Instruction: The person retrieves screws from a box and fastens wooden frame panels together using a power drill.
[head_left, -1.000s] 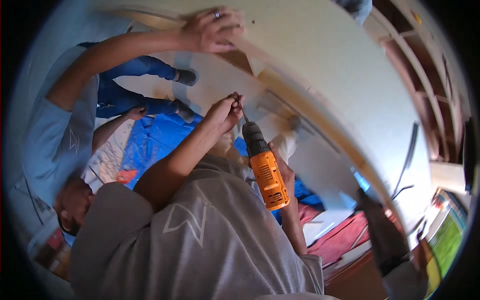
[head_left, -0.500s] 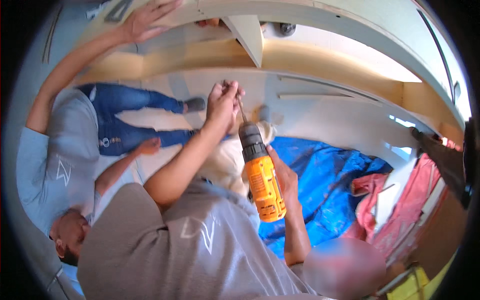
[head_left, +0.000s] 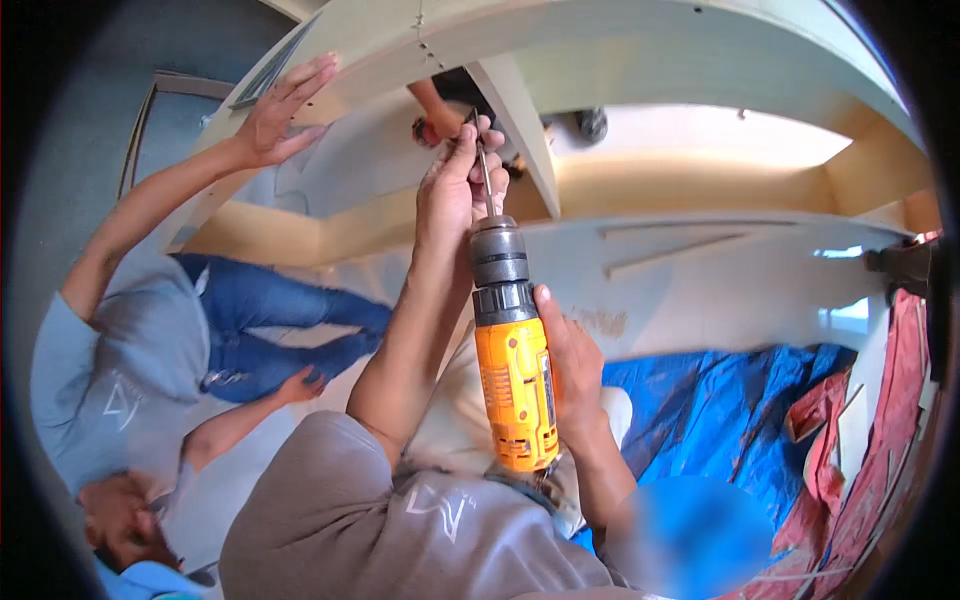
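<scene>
My right hand (head_left: 575, 365) is closed round the handle of an orange and black cordless drill (head_left: 518, 385), its chuck pointing away from me. A long thin metal bit (head_left: 488, 185) runs out of the chuck. The fingers of my left hand (head_left: 458, 185) pinch around the far part of this bit, close to its tip; whether they also hold a small screw cannot be made out. Just beyond the tip stands the upright divider (head_left: 515, 130) of a pale wooden frame (head_left: 620, 45), apart from the drill.
At the left, a person in jeans (head_left: 285, 310) rests a raised hand (head_left: 275, 125) against the frame. Another person's hand (head_left: 440, 125) reaches in behind the divider. A blue tarp (head_left: 720, 410), pink cloth (head_left: 900, 400) and thin wooden strips (head_left: 675, 257) lie on the right.
Both my hands and the drill have moved nearer the wooden frame, and the view has shifted. Another hand has appeared behind the divider. My grip on drill and bit stays.
</scene>
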